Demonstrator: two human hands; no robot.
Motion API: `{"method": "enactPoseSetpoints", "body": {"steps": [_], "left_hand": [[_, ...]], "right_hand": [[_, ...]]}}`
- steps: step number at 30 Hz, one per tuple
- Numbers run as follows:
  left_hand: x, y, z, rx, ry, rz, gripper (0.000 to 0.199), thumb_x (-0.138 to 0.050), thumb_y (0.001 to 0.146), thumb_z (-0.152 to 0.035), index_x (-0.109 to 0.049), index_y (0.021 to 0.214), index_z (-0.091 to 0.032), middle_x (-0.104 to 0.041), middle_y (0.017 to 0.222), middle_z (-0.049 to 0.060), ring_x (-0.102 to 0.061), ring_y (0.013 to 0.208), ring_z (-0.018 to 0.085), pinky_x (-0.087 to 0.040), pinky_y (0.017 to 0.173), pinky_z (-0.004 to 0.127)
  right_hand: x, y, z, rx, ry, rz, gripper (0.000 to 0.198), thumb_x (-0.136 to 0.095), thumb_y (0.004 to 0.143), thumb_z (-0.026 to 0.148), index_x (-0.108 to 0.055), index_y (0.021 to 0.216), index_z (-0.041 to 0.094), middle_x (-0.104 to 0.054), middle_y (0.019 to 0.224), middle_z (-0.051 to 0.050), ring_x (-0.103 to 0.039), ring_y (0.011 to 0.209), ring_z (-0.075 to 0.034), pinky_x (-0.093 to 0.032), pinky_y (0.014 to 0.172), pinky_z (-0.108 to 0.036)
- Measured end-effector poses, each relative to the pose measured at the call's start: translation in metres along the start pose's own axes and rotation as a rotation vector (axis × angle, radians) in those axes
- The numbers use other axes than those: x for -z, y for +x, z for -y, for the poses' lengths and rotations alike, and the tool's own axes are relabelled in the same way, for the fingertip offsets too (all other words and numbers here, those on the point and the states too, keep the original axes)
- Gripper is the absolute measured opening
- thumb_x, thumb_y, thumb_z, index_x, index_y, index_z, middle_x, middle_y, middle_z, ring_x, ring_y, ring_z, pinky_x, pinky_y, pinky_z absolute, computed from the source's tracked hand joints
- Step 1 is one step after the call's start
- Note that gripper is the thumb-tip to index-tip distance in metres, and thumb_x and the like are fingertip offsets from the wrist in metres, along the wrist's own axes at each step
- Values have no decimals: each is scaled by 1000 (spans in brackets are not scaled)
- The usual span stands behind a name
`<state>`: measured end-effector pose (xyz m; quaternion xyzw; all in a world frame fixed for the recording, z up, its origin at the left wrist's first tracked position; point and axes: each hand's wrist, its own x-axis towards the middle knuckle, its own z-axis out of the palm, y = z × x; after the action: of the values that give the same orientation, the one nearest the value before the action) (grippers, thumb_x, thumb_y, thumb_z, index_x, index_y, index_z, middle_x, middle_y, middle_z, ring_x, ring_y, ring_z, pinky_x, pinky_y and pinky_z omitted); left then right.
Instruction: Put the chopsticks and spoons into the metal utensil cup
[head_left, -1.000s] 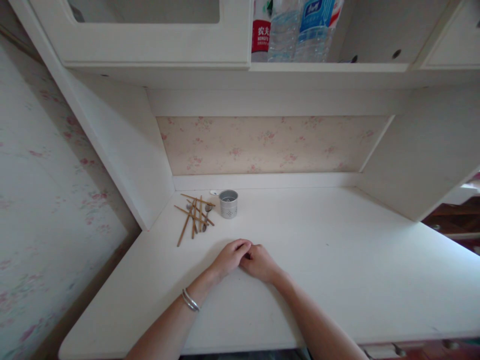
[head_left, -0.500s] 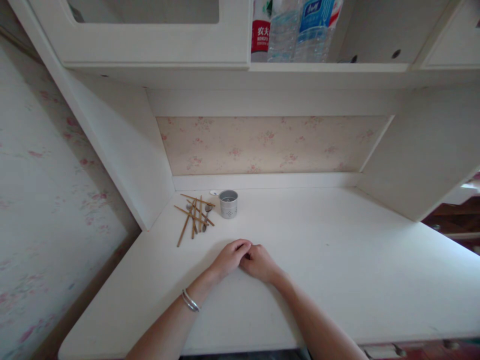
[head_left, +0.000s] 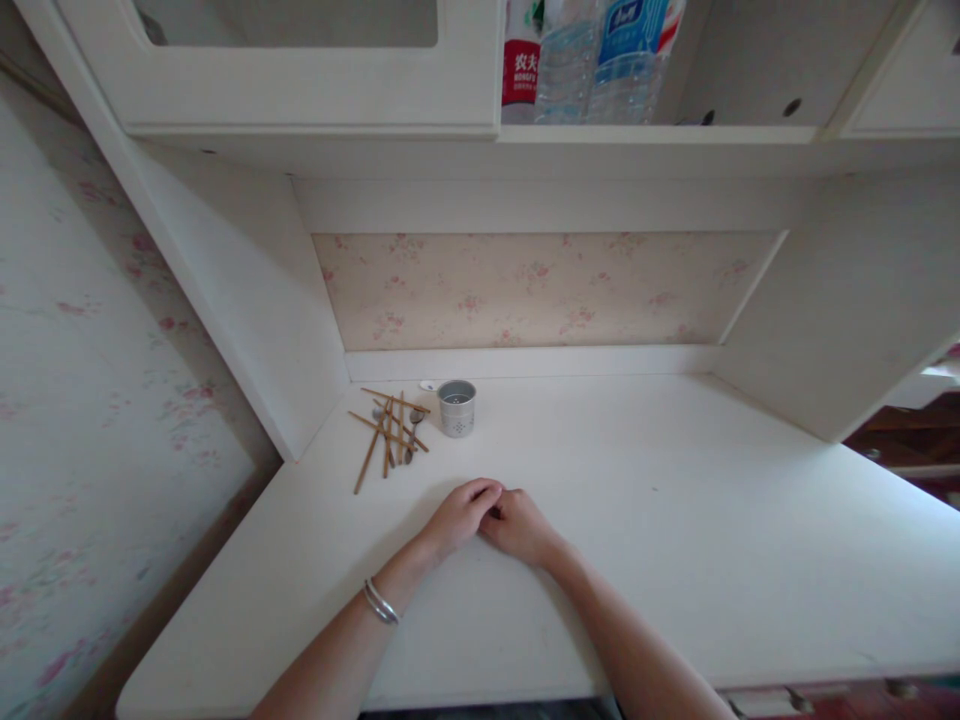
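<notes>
My left hand (head_left: 461, 514) and my right hand (head_left: 520, 526) rest together on the white tabletop (head_left: 645, 560), touching at the fingertips. Both are loosely closed with fingers curled inward, and I see nothing held in either. A silver bangle (head_left: 381, 602) circles my left wrist. Beyond my hands stands a grey metal strainer cup (head_left: 457, 418), upright, with small holes in its side and a handle pointing left. To its left, several wooden chopsticks (head_left: 366, 462) lie crossed in a loose pile. Among them are metal spoons (head_left: 417, 416), partly covered by the sticks.
A white side panel (head_left: 247, 290) bounds the desk on the left, another panel (head_left: 847, 310) on the right. Overhead hangs a cabinet (head_left: 315, 95), with plastic bottles (head_left: 566, 70) on its open shelf. Floral wallpaper (head_left: 525, 290) covers the back.
</notes>
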<state>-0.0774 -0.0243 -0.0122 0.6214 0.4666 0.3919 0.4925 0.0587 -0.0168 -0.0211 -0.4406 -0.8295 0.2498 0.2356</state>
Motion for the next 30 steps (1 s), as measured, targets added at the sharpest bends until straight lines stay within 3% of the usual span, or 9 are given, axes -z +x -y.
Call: {"method": "enactPoseSetpoints", "body": {"steps": [30], "left_hand": [[0,0,0,1,-1,19,36,-47,85,-42,-66,99,-16,-68,102,7,-59,98,20,-44,91,30]], "right_hand": [[-1,0,-2,-29,-3,17,19,-49,79,23,-66,81,15,-70,75,-5,-63,68,-16,-37,56,-22]]}}
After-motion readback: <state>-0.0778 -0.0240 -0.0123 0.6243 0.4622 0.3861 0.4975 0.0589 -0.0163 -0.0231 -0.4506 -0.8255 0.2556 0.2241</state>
